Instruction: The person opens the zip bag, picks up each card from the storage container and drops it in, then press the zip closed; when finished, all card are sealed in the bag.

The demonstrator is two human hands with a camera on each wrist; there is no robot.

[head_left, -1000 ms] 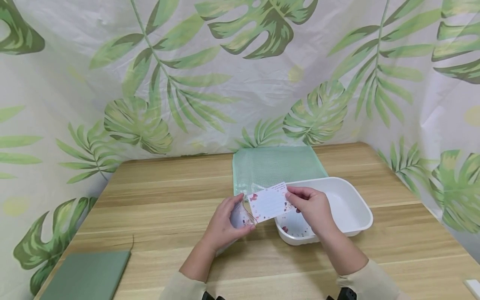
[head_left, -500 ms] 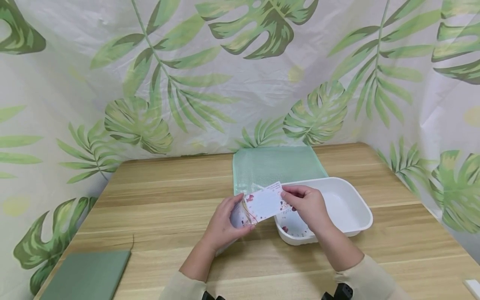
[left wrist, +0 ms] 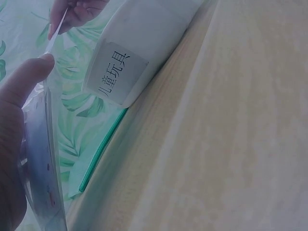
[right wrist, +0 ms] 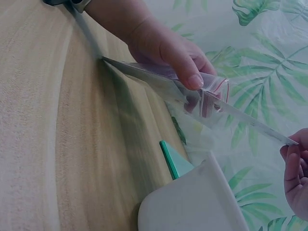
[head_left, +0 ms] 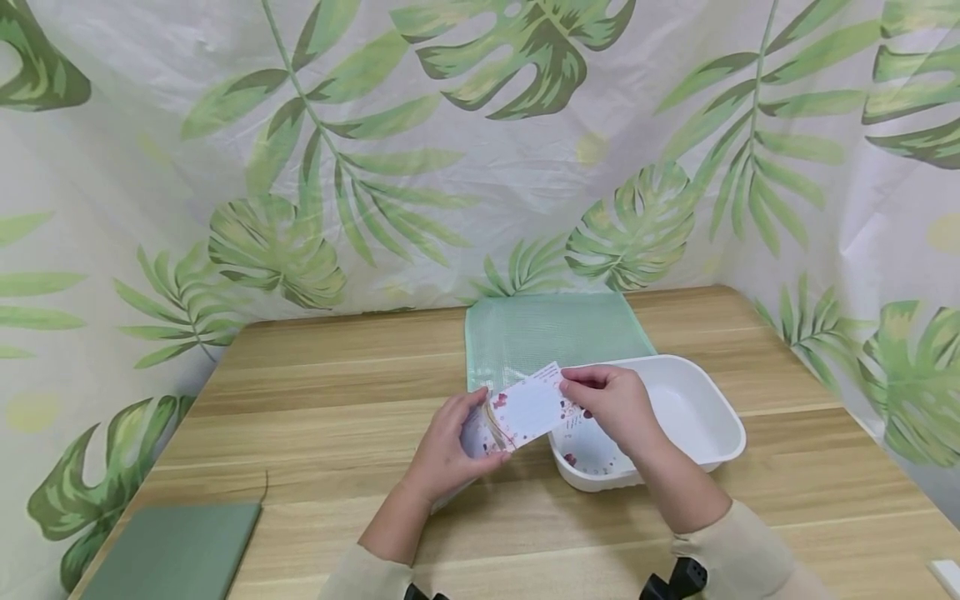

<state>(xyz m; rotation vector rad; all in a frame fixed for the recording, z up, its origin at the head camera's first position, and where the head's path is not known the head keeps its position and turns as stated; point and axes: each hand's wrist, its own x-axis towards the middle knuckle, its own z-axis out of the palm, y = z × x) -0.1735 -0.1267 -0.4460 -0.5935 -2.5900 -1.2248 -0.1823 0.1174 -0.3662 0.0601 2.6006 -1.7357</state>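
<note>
My left hand (head_left: 442, 458) grips a clear zip bag (left wrist: 43, 159) near its mouth, thumb on one side and fingers on the other. The bag has a red zip line and holds printed paper. With thumb and fingers, my right hand (head_left: 618, 412) pinches the right end of a white card (head_left: 528, 407) that has small red flower prints and text. The card's left end is at the bag's opening, overlapping it. Under my right hand, a similar printed card (head_left: 592, 454) lies in a white plastic bin (head_left: 697, 412), partly hidden by the hand.
A light green mesh pouch (head_left: 551, 329) lies flat behind the bin. At the front left is a dark green flat notebook-like item (head_left: 176, 546) with a thin cord. A small white object (head_left: 947, 575) sits at the right edge. A leaf-print curtain (head_left: 480, 167) hangs behind the table.
My right hand has shifted a little left with the card, and the card's left end has moved further into the bag's mouth. My left hand has stayed in place.
</note>
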